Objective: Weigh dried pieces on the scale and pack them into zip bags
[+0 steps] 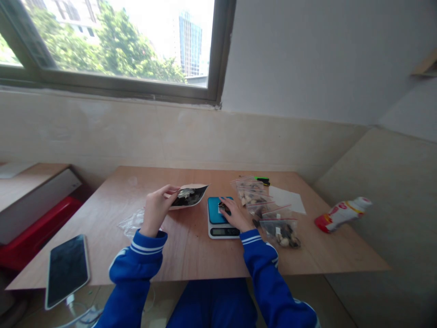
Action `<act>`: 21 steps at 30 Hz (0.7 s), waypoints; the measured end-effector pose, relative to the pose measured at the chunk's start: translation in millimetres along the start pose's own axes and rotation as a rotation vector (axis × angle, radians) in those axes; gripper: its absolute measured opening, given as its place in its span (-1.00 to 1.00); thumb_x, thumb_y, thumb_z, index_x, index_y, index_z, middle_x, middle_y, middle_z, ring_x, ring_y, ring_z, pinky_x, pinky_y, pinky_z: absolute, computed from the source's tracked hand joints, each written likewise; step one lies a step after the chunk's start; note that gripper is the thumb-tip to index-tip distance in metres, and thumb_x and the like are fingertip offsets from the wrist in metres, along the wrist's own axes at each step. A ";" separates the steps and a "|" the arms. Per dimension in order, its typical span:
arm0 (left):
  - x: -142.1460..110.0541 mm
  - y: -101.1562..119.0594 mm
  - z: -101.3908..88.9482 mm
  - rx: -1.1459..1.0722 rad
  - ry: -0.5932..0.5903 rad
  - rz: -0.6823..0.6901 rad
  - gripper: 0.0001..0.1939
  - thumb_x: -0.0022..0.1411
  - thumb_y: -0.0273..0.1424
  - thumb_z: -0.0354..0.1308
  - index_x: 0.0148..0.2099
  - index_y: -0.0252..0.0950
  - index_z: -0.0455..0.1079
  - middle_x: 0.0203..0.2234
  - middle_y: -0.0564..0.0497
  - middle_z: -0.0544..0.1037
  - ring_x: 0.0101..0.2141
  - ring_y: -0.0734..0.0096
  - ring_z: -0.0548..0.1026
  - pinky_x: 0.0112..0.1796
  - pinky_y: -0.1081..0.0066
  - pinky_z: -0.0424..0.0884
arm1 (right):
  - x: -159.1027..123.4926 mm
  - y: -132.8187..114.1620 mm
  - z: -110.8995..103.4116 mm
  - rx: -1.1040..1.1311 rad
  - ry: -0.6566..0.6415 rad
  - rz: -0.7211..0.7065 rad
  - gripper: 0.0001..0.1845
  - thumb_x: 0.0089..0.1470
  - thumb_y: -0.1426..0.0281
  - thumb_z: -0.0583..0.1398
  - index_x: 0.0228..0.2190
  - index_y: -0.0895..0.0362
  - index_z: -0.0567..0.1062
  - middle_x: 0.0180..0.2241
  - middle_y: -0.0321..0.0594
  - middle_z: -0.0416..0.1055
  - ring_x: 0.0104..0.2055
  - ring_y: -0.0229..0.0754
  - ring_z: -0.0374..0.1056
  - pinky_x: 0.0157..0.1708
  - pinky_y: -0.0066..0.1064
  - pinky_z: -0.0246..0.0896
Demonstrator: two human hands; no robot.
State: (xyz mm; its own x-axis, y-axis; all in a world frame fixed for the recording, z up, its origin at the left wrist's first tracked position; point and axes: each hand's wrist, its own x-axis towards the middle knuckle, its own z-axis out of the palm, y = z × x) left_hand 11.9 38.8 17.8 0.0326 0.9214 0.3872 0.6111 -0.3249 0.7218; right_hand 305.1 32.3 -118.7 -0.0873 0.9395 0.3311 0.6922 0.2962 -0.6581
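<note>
My left hand is closed on an open paper pouch, holding it tilted above the wooden table with dark and pale pieces showing inside. My right hand rests on the blue platform of a small white kitchen scale, fingers together over a few dark pieces lying there. Whether the fingers pinch a piece is too small to tell. Both arms wear blue sleeves with white stripes.
Several clear zip bags with mixed pieces lie right of the scale. Behind them are a white paper sheet and a green-black marker. A red-white bottle lies far right. Empty clear bags and a phone are at left.
</note>
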 end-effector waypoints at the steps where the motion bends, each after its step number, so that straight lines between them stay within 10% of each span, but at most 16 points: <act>1: 0.4 0.0 -0.1 0.000 0.001 0.000 -0.79 0.12 -0.22 0.14 -0.29 -0.21 0.51 -0.45 0.12 0.60 -0.51 0.49 0.48 -0.39 0.53 0.36 | -1.2 -1.7 -4.3 -0.022 0.005 -0.012 -0.48 0.09 0.37 0.15 0.10 0.14 0.34 0.14 0.02 0.25 0.21 0.03 0.11 0.20 0.00 -0.04; 12: 52.6 9.8 -14.1 0.293 0.057 -0.193 -0.73 0.09 -0.14 0.14 -0.26 -0.15 0.55 -0.36 -0.02 0.62 -0.25 0.13 0.54 -0.34 0.35 0.37 | -20.2 -14.2 -41.3 -0.022 0.175 -0.024 -0.65 0.19 0.31 0.02 -0.06 0.13 0.45 0.00 -0.04 0.37 0.09 -0.07 0.23 0.14 -0.10 0.07; 21: 52.0 -7.2 9.2 0.033 0.223 0.000 -0.68 0.19 -0.26 0.04 -0.14 -0.36 0.45 -0.19 -0.16 0.56 -0.17 0.23 0.52 -0.11 0.26 0.40 | -42.1 -26.5 -43.8 0.043 0.220 0.020 -0.68 0.20 0.34 0.00 -0.14 0.09 0.49 -0.08 -0.07 0.41 0.02 -0.07 0.29 0.07 -0.12 0.14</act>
State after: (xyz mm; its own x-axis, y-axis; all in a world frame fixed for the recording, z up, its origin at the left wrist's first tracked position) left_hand 16.5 91.0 27.5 -0.1404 0.8504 0.5070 0.6366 -0.3147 0.7041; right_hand 321.8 -22.7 -85.6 0.0874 0.8865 0.4543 0.6610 0.2896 -0.6923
